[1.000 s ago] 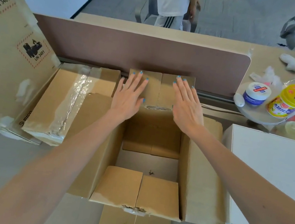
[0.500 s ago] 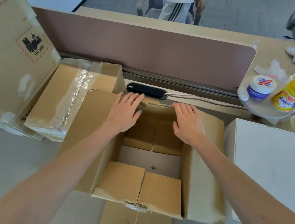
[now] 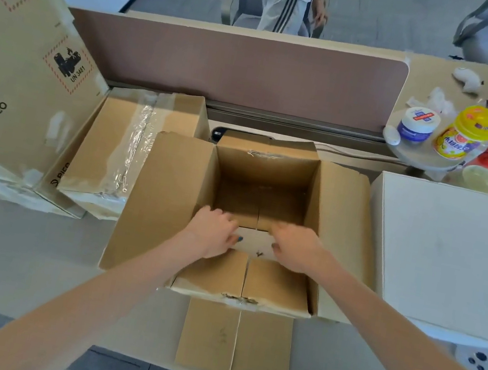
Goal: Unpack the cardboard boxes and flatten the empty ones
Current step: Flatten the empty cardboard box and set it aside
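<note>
Gripping the inward-folded flap [image 3: 277, 285] of the cardboard box [image 3: 168, 197], left hand [image 3: 211, 234] and right hand [image 3: 293, 247] curl over its edge, side by side.

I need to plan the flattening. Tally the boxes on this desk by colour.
Brown cardboard: 3 (open box, taped box, large PICO box)
White: 1 (white box)
Total: 4
</note>
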Tool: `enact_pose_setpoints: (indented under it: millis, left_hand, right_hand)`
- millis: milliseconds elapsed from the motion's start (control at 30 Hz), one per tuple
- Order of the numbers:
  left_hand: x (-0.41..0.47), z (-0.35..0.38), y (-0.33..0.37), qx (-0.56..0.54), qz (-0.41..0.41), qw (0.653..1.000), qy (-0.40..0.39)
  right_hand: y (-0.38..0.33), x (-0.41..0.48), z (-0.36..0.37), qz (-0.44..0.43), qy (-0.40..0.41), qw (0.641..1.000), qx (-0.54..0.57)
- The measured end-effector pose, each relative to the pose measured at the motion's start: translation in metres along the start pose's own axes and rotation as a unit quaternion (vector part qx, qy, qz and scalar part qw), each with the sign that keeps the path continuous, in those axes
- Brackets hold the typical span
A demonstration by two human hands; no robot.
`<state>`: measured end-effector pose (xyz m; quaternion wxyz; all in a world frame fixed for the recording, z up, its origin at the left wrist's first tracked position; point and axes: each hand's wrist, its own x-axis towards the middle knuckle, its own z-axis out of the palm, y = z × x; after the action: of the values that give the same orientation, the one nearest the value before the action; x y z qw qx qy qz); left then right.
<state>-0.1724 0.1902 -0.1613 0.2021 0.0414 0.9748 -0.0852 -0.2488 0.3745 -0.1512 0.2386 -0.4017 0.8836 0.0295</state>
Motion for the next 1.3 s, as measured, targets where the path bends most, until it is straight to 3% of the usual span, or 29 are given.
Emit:
enact_pose_setpoints:
  millis: [100,167,267,467,733,867,1000,1100,1300]
  left_hand:
    - [-0.014,0.004,0.012,0.015,0.031,0.999,-0.041]
    - [-0.021,0.003,0.014,-0.014,0.028,0.997,-0.066]
    - [-0.029,-0.001,0.013,-0.057,0.014,0.996,-0.06]
    - [-0.052,-0.027,-0.004,-0.15,0.015,0.986,0.073]
    - [-0.113,-0.067,-0.023,-0.376,0.032,0.922,0.093]
    - [-0.149,-0.078,-0.023,-0.378,0.071,0.921,0.068]
    - [-0.178,-0.065,-0.017,-0.439,0.05,0.897,0.011]
    - [-0.19,-0.044,-0.012,-0.466,0.043,0.884,-0.018]
    - [-0.188,0.008,-0.002,-0.36,-0.018,0.93,0.072]
  right_hand:
    - [-0.018,-0.009,0.011,0.013,-0.124,0.992,0.009]
    - [-0.024,-0.013,0.013,0.026,-0.167,0.985,0.022]
    - [-0.026,-0.016,0.013,0.065,-0.127,0.988,0.054]
    - [-0.029,-0.037,-0.028,0.097,0.062,0.988,0.106]
    - [-0.038,-0.092,-0.06,-0.015,0.163,0.965,0.204]
    - [-0.048,-0.126,-0.067,-0.052,0.137,0.968,0.205]
    - [-0.059,-0.15,-0.065,-0.063,0.033,0.975,0.213]
    - [-0.061,-0.156,-0.052,-0.04,-0.026,0.959,0.278]
    - [-0.055,-0.151,-0.01,-0.017,0.051,0.974,0.221]
